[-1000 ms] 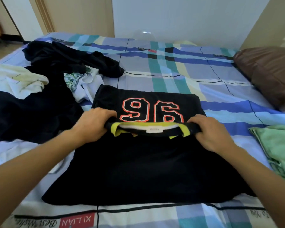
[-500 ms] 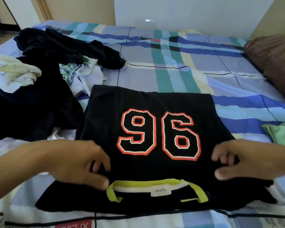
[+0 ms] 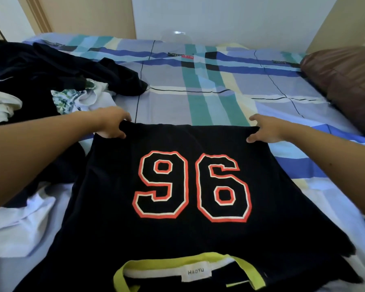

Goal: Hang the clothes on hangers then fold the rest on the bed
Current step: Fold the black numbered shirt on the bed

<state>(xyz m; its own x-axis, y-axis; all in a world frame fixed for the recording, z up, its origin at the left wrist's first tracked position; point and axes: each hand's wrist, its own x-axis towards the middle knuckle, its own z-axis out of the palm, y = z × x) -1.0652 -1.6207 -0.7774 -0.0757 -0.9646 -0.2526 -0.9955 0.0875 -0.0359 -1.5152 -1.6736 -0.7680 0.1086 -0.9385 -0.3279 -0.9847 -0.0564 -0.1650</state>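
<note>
- A black shirt (image 3: 198, 234) lies flat on the bed (image 3: 200, 95), in the near middle of the view, with a large "96" in orange and white outline on top.
- The shirt's collar (image 3: 190, 264), trimmed in yellow-green, is at the near end. A white label (image 3: 196, 271) reading "HAOYU" sits inside it.
- The left hand (image 3: 112, 125) is at the shirt's far left corner. Its grip is closed on the cloth, with fingers curled over the edge and the thumb beneath.
- The right hand (image 3: 266, 129) is at the far right corner. Its grip is narrow, with the corner held between the thumb and the fingers.
- Both arms reach out over the bed, one along each side of the shirt. The far edge runs nearly straight between the two hands.
- The bed has a plaid cover of blue, teal and cream.
- A heap of dark clothes (image 3: 51, 68) lies on the far left of the bed, well apart from the right hand.
- A floral cloth (image 3: 66, 99) lies against that heap, just beyond the left arm, and touches a white piece beside it.
- A cream garment (image 3: 1, 105) lies crumpled at the left edge of the view.
- A white cloth (image 3: 19, 224) lies spread on the bed just left of the shirt.
- A brown pillow (image 3: 346, 81) rests at the far right of the bed.
</note>
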